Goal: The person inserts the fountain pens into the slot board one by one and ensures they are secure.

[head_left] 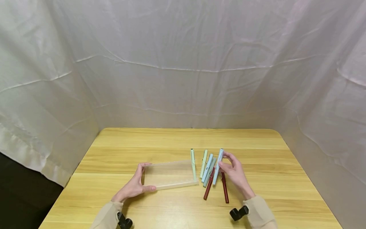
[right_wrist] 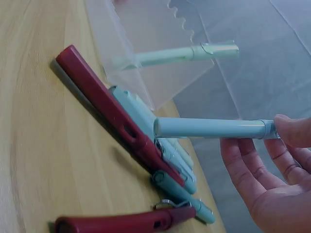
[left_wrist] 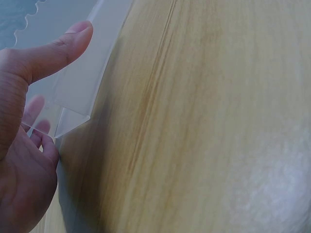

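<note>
My left hand (head_left: 134, 187) grips the left end of a clear plastic pen tray (head_left: 168, 173), its thumb over the near edge. In the left wrist view the thumb lies along the tray's wall (left_wrist: 77, 90). A light green pen (head_left: 193, 165) lies across the tray's right end, its cap past the far edge; scalloped notches show in the right wrist view. My right hand (head_left: 235, 173) pinches a light blue pen (right_wrist: 209, 128) by its capped end, held above the other pens.
Right of the tray lie a pale green pen (head_left: 204, 163), another light blue pen (head_left: 207, 168), a teal pen (head_left: 210, 172) and two dark red pens, one left (head_left: 209, 186) and one right (head_left: 225, 190). White curtains (head_left: 183, 89) surround the wooden table (head_left: 177, 210).
</note>
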Available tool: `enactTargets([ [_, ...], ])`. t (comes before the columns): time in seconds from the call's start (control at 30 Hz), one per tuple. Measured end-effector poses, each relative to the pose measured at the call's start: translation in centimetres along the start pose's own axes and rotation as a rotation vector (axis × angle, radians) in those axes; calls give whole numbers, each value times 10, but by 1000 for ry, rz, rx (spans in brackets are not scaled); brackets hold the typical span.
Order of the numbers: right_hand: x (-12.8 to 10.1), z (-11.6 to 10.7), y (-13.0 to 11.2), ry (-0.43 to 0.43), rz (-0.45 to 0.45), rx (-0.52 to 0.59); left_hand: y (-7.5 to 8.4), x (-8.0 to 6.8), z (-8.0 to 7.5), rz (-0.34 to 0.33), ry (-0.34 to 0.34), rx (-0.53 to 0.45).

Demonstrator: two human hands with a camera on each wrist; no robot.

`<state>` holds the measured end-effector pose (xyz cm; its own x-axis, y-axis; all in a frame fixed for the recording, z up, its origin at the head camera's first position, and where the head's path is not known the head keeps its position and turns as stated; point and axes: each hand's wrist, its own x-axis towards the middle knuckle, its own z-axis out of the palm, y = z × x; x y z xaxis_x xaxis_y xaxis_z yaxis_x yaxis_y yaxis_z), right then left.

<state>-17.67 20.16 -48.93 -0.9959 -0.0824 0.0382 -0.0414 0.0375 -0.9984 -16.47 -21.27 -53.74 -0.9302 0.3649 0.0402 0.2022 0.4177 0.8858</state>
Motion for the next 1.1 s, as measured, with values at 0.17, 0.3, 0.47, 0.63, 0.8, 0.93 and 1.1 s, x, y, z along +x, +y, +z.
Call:
enactTargets([
  [0.17, -1, 10, -5, -3, -42, -23, 0, 0, 0, -2, 1, -2],
  [0.3, 0, 18, -7, -3, -86, -33, 0, 0, 1, -8, 2, -7],
  [0.47, 2, 27, -6, 5, -141, -28, 0, 1, 0, -7, 6, -8],
  [0.63, 4, 36, -5, 16, -183, -40, -2, 1, 1, 0, 3, -11],
  [0.8, 4, 46, -8, 17, -171, -48, -3, 1, 0, 7, -3, -18],
  [0.93, 5, 54, -10, 15, -172, -55, -2, 0, -1, 7, -10, -27],
  [1.1, 6, 64, -12, 18, -182, -60, -2, 0, -1, 1, -10, -29],
])
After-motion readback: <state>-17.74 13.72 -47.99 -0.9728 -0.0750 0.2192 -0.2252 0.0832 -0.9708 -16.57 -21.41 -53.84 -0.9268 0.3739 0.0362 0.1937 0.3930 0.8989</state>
